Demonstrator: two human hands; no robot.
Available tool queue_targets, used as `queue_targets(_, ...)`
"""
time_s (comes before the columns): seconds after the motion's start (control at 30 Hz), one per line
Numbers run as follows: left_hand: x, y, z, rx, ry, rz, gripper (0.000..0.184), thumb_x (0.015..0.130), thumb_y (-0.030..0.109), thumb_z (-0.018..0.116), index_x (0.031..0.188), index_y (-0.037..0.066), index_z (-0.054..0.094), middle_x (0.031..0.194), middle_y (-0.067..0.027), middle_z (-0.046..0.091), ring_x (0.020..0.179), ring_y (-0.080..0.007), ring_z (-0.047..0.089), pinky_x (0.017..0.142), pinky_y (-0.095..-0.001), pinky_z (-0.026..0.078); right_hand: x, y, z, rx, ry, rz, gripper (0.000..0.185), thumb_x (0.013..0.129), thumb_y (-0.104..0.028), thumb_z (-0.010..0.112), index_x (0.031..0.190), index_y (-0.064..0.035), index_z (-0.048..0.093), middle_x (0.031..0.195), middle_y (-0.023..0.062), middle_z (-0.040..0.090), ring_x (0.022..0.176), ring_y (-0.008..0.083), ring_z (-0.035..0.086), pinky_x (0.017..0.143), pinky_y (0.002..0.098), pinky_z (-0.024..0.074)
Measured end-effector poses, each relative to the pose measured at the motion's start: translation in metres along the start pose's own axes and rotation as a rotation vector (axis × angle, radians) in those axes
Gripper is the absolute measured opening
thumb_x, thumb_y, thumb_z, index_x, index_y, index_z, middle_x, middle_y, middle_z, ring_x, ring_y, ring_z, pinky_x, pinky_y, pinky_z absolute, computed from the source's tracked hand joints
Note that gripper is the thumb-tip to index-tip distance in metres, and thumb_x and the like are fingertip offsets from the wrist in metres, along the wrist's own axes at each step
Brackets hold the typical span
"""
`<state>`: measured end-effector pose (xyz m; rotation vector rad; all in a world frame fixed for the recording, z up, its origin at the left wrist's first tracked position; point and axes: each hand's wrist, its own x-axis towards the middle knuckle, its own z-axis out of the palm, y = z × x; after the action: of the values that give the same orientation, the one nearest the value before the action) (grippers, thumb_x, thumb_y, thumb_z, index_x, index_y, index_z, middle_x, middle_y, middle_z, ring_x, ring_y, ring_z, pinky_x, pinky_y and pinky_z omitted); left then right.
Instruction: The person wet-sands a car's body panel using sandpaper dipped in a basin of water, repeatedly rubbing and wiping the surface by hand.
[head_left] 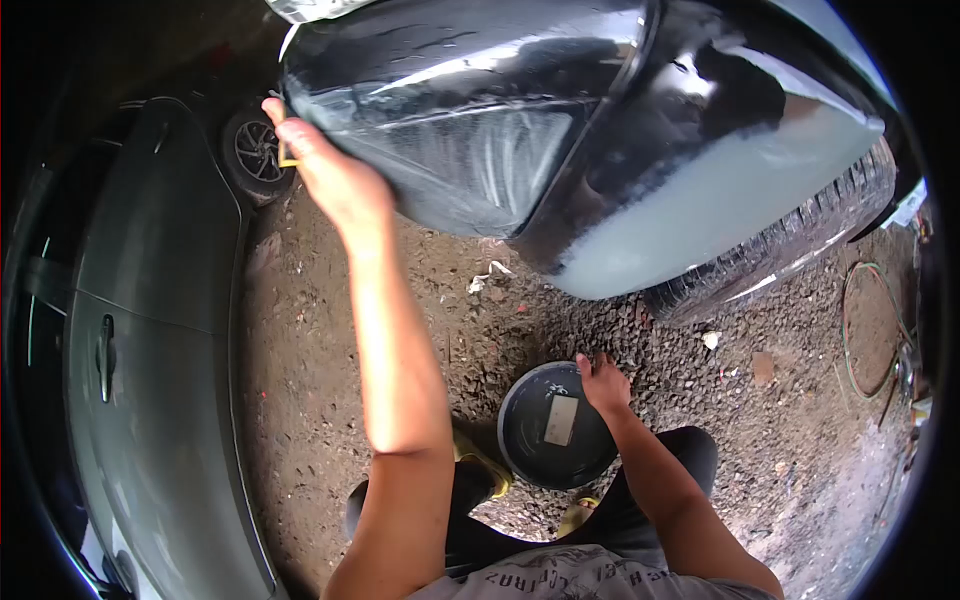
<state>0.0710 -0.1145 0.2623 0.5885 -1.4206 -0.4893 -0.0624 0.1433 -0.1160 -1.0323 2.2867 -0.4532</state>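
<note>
My left hand (345, 190) reaches up to the left end of a black car bumper (450, 160). Its fingers are curled at the bumper's edge, with a thin yellow piece (287, 157) showing beside them; what kind of piece it is I cannot tell. The bumper has a dull, whitish, streaked area on its lower side. My right hand (606, 385) grips the rim of a round dark basin (508, 425) on the ground between my feet. A pale rectangular block (561, 420) lies in the basin.
A dark car (160, 370) stands close on the left, with a wheel (257, 150) beyond it. At the upper right, a grey-patched fender (700, 210) sits above a tyre (790, 240). A hose (848, 330) lies coiled on the gravelly ground (310, 380).
</note>
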Motion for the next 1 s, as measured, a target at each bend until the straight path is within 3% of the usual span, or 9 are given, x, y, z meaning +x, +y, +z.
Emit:
queue_targets(0.03, 0.003, -0.003, 0.001, -0.008, 0.038, 0.018, 0.076, 0.111, 0.052, 0.023, 0.161, -0.005, 0.009, 0.170, -0.0214, 0.006, 0.158, -0.0270, 0.005, 0.128, -0.0358, 0.005, 0.004, -0.004, -0.005, -0.012, -0.014, 0.003, 0.072, 0.099, -0.067, 0.039, 0.134, -0.0061, 0.055, 0.128, 0.0264, 0.063, 0.115, 0.0460, 0.063, 0.097, 0.0554, 0.0502)
queue_targets(0.13, -0.071, -0.014, 0.022, 0.296, 0.104, 0.248, 0.078, 0.110, 0.049, 0.024, 0.160, -0.007, 0.003, 0.168, -0.0277, -0.004, 0.157, -0.0422, -0.004, 0.126, -0.0524, -0.003, 0.006, -0.009, -0.012, -0.035, -0.115, 0.008, 0.082, 0.096, -0.071, 0.043, 0.145, -0.0059, 0.048, 0.136, 0.0309, 0.057, 0.120, 0.0474, 0.060, 0.100, 0.0542, 0.0485)
queue_targets(0.23, -0.135, -0.019, 0.037, 0.251, 0.043, 0.139, 0.086, 0.106, 0.055, 0.030, 0.160, -0.007, 0.005, 0.167, -0.0319, 0.000, 0.156, -0.0461, -0.002, 0.125, -0.0555, -0.003, 0.006, -0.007, -0.008, -0.087, -0.073, -0.023, 0.087, 0.093, -0.073, 0.048, 0.148, -0.0053, 0.045, 0.129, 0.0321, 0.061, 0.121, 0.0465, 0.061, 0.100, 0.0525, 0.0494)
queue_targets(0.47, -0.063, -0.049, 0.006, -0.145, 0.207, -0.035, 0.080, 0.109, 0.046, 0.039, 0.159, -0.010, 0.011, 0.170, -0.0238, 0.006, 0.158, -0.0312, 0.007, 0.128, -0.0403, 0.005, 0.012, -0.004, -0.002, -0.268, -0.125, -0.047, 0.099, 0.087, -0.073, 0.059, 0.151, -0.0004, 0.037, 0.136, 0.0286, 0.058, 0.121, 0.0433, 0.062, 0.098, 0.0520, 0.0515)
queue_targets(0.57, -0.138, -0.021, 0.051, -0.149, 0.291, -0.114, 0.090, 0.107, 0.056, 0.032, 0.158, -0.012, 0.001, 0.168, -0.0285, -0.005, 0.157, -0.0410, -0.006, 0.126, -0.0496, -0.003, 0.038, 0.029, 0.024, -0.229, -0.213, 0.048, 0.084, 0.091, -0.063, 0.061, 0.149, -0.0055, 0.042, 0.134, 0.0264, 0.061, 0.123, 0.0400, 0.062, 0.099, 0.0514, 0.0514)
queue_targets(0.67, -0.175, -0.025, 0.065, -0.098, 0.201, -0.102, 0.086, 0.107, 0.056, 0.030, 0.162, -0.003, 0.002, 0.168, -0.0297, -0.004, 0.156, -0.0469, -0.005, 0.125, -0.0529, 0.000, 0.083, 0.146, 0.097, -0.296, -0.154, -0.285, 0.064, 0.095, -0.051, 0.059, 0.145, -0.0119, 0.050, 0.134, 0.0223, 0.064, 0.118, 0.0400, 0.065, 0.098, 0.0523, 0.0526)
queue_targets(0.77, -0.125, -0.038, 0.030, -0.066, 0.257, -0.114, 0.078, 0.109, 0.051, 0.030, 0.162, -0.002, 0.009, 0.169, -0.0261, 0.001, 0.157, -0.0427, 0.000, 0.126, -0.0516, 0.002, 0.030, 0.032, 0.028, -0.182, -0.029, -0.071, 0.071, 0.093, -0.047, 0.060, 0.147, -0.0049, 0.042, 0.138, 0.0263, 0.058, 0.115, 0.0461, 0.064, 0.095, 0.0554, 0.0524)
queue_targets(0.87, -0.102, -0.049, 0.013, -0.153, 0.244, -0.255, 0.078, 0.109, 0.051, 0.032, 0.162, -0.002, 0.009, 0.171, -0.0204, 0.001, 0.158, -0.0353, 0.001, 0.127, -0.0462, 0.002, 0.029, 0.021, 0.015, -0.279, -0.193, -0.015, 0.070, 0.093, -0.046, 0.060, 0.147, -0.0055, 0.041, 0.140, 0.0274, 0.055, 0.115, 0.0495, 0.061, 0.094, 0.0573, 0.0512)
queue_targets(1.0, -0.163, 0.005, 0.062, -0.386, 0.293, -0.287, 0.085, 0.107, 0.056, 0.028, 0.162, -0.001, -0.004, 0.168, -0.0280, -0.009, 0.156, -0.0428, -0.008, 0.125, -0.0532, -0.002, 0.007, -0.023, 0.003, -0.188, -0.107, 0.065, 0.088, 0.089, -0.054, 0.073, 0.149, 0.0018, 0.039, 0.143, 0.0159, 0.056, 0.134, 0.0307, 0.048, 0.111, 0.0439, 0.0375)
